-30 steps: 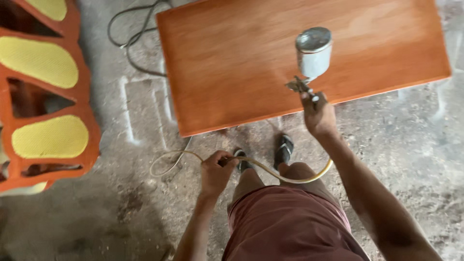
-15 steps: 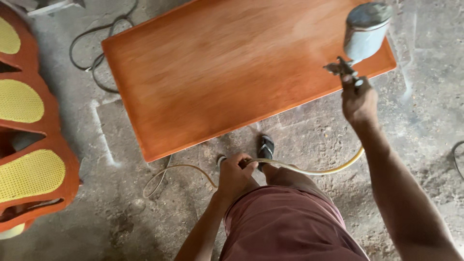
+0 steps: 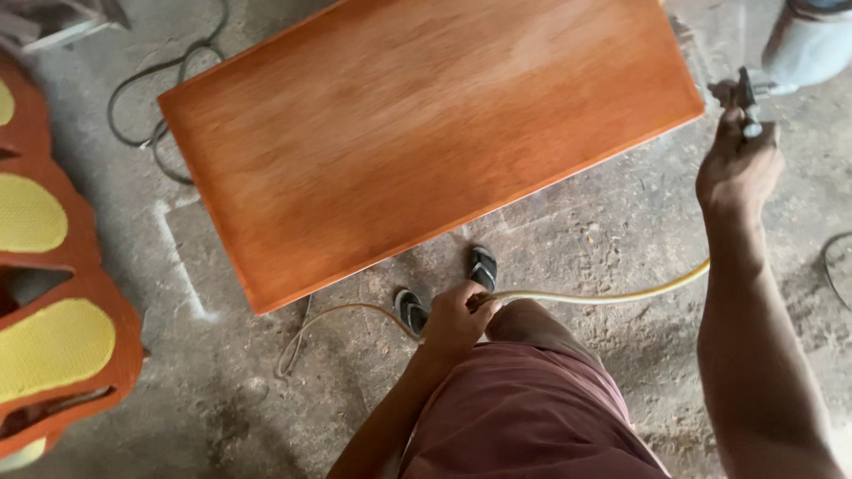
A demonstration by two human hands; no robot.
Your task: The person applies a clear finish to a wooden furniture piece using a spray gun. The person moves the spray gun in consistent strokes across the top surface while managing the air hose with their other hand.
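While a red-orange wooden frame with yellow woven panels (image 3: 53,346) stands at the left edge of the rough grey concrete floor (image 3: 222,399), a dark cable (image 3: 146,115) lies coiled on the floor just beyond it, near the far left corner of a large rectangular board of orange-brown stained wood (image 3: 426,133). The board lies flat and tilted across the view, its near edge running from lower left to upper right. Below that edge, two dark sandals (image 3: 448,288) show on the floor in front of the person's reddish shorts (image 3: 532,417). The left hand (image 3: 457,319) is closed around a pale yellow hose (image 3: 603,297), which loops on the floor to the left and runs right toward the other arm. Past the right corner of the board, the right hand (image 3: 737,168) is raised and wrapped tightly around the grip of a metal spray gun (image 3: 754,93), whose silver-grey cup (image 3: 812,44) sits at the top right corner of the view, partly cut off. The gun is held off the board, just beyond its right end. Another dark cable (image 3: 834,266) curves in at the right edge of the floor.
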